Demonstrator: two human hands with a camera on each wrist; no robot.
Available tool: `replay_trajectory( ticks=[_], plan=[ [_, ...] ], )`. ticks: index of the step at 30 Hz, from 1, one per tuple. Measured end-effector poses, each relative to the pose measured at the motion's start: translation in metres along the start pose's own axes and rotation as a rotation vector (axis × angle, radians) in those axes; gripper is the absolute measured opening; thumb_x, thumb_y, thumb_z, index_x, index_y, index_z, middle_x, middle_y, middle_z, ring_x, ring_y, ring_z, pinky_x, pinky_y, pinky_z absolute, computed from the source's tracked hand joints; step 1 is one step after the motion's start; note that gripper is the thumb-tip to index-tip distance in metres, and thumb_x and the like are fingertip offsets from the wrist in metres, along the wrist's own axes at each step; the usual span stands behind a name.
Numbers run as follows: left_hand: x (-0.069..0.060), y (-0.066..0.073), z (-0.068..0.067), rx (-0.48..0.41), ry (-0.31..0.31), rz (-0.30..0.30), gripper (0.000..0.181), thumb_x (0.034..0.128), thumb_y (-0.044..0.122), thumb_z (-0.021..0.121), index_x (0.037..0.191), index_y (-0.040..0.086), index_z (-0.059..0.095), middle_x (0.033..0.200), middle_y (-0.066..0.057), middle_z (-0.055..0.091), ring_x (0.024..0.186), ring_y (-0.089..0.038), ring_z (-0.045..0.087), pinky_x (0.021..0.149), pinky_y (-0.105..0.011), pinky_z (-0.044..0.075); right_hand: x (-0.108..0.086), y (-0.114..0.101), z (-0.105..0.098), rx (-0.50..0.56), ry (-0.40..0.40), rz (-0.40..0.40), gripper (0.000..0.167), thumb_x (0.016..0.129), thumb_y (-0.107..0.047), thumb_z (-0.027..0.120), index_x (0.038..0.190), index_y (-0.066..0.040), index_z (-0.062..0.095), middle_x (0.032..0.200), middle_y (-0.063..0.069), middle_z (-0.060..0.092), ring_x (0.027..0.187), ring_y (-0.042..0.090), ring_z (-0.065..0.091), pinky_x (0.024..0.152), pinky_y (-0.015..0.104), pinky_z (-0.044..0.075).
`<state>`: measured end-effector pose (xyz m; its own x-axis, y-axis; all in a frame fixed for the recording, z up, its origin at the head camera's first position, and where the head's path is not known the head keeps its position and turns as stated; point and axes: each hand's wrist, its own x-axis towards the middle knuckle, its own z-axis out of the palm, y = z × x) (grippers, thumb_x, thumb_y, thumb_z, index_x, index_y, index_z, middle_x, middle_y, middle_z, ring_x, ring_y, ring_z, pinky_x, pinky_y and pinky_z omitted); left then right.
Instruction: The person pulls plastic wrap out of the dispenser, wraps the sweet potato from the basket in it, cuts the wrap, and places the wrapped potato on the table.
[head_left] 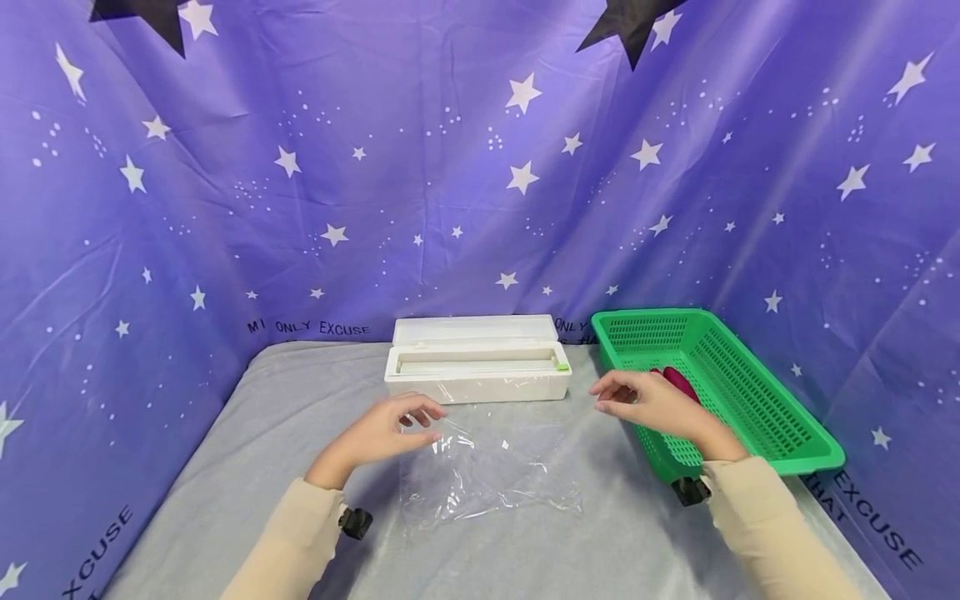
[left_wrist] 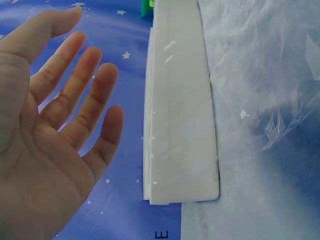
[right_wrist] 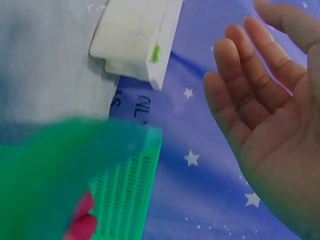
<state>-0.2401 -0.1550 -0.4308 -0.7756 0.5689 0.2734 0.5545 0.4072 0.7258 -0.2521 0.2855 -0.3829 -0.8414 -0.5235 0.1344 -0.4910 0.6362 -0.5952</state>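
My left hand (head_left: 390, 429) hovers over the left edge of a clear plastic sheet or bag (head_left: 491, 479), its fingers loosely bent around nothing. Just beyond it stands a long white box (head_left: 480, 388) with its lid (head_left: 476, 330) tipped up at the back; a small green piece (head_left: 562, 367) sits at its right end. My right hand (head_left: 652, 404) is held up by the near left side of a green basket (head_left: 757, 417), its fingers relaxed and holding nothing. Dark red objects (head_left: 680, 383) lie in the basket, partly hidden behind that hand.
A grey cloth (head_left: 300, 417) covers the table. Purple curtains with white stars (head_left: 420, 167) hang behind and at both sides. The basket's outer right rim reaches the right-hand curtain. A small black wrist camera (head_left: 356, 523) is strapped at the left cuff.
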Motion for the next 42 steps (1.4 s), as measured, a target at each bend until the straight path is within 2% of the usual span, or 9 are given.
replay_trajectory(
  ticks=[7,10,15,20,23,27,35,39,42],
  plan=[
    [0.007,0.0,0.011,0.003,0.011,0.021,0.037,0.0915,0.027,0.076,0.125,0.016,0.066,0.118,0.005,0.066,0.101,-0.024,0.065,0.086,-0.041,0.053,0.003,0.015,-0.023,-0.01,0.039,0.049,0.02,0.096,-0.023,0.07,0.112,-0.011,0.069,0.095,-0.001,0.069,0.088,0.019,0.066,0.076,0.028,0.054],
    [0.009,0.001,0.015,-0.01,0.005,0.02,0.041,0.0915,0.028,0.076,0.127,0.012,0.064,0.119,0.003,0.066,0.102,-0.027,0.065,0.087,-0.044,0.052,0.003,0.024,-0.033,-0.024,0.049,0.075,0.024,0.097,-0.024,0.069,0.115,-0.007,0.069,0.097,0.003,0.071,0.089,0.022,0.067,0.077,0.028,0.054],
    [0.011,0.002,0.021,0.004,-0.005,0.03,0.045,0.0921,0.03,0.075,0.131,0.012,0.061,0.123,0.002,0.064,0.104,-0.023,0.064,0.089,-0.049,0.052,0.001,0.038,-0.049,-0.05,0.065,0.138,0.027,0.098,-0.027,0.067,0.118,-0.008,0.068,0.099,0.002,0.071,0.091,0.018,0.065,0.08,0.032,0.052],
    [0.013,0.0,0.026,0.004,0.002,0.028,0.049,0.0915,0.031,0.076,0.135,0.018,0.058,0.125,0.001,0.062,0.107,-0.022,0.062,0.09,-0.049,0.051,-0.002,0.053,-0.062,-0.017,0.056,0.205,0.031,0.1,-0.03,0.065,0.121,-0.007,0.066,0.108,0.008,0.069,0.099,0.021,0.063,0.084,0.038,0.052],
    [0.013,-0.001,0.03,-0.003,0.001,0.042,0.052,0.0904,0.029,0.077,0.136,0.015,0.057,0.126,-0.001,0.061,0.108,-0.027,0.062,0.09,-0.051,0.051,-0.004,0.065,-0.067,0.005,0.052,0.23,0.034,0.101,-0.028,0.063,0.125,-0.004,0.063,0.113,0.012,0.068,0.103,0.025,0.063,0.085,0.039,0.052],
    [0.015,-0.001,0.033,0.006,-0.008,0.051,0.054,0.0889,0.031,0.078,0.136,0.013,0.058,0.127,0.0,0.061,0.109,-0.029,0.062,0.09,-0.046,0.052,-0.009,0.081,-0.071,0.052,0.04,0.274,0.04,0.102,-0.027,0.06,0.132,0.0,0.058,0.118,0.015,0.066,0.108,0.03,0.061,0.087,0.04,0.052],
    [0.018,0.0,0.035,0.029,-0.038,0.024,0.05,0.0889,0.036,0.077,0.134,0.02,0.06,0.129,0.005,0.061,0.111,-0.021,0.062,0.089,-0.044,0.052,-0.016,0.113,-0.078,0.101,0.016,0.345,0.051,0.102,-0.028,0.06,0.138,0.007,0.05,0.124,0.022,0.06,0.112,0.037,0.058,0.087,0.038,0.051],
    [0.02,0.0,0.038,0.018,-0.049,0.044,0.049,0.0901,0.034,0.076,0.133,0.016,0.061,0.128,0.001,0.063,0.109,-0.02,0.062,0.089,-0.05,0.052,-0.02,0.123,-0.082,0.14,-0.019,0.405,0.057,0.103,-0.027,0.058,0.141,0.012,0.042,0.13,0.029,0.054,0.12,0.047,0.052,0.092,0.046,0.052],
    [0.021,0.0,0.04,0.004,-0.062,0.051,0.049,0.0906,0.032,0.076,0.133,0.014,0.061,0.129,-0.005,0.063,0.109,-0.021,0.063,0.09,-0.051,0.051,-0.023,0.13,-0.084,0.184,-0.056,0.458,0.063,0.104,-0.029,0.055,0.144,0.015,0.034,0.137,0.036,0.045,0.127,0.054,0.044,0.099,0.057,0.047]
  ],
)
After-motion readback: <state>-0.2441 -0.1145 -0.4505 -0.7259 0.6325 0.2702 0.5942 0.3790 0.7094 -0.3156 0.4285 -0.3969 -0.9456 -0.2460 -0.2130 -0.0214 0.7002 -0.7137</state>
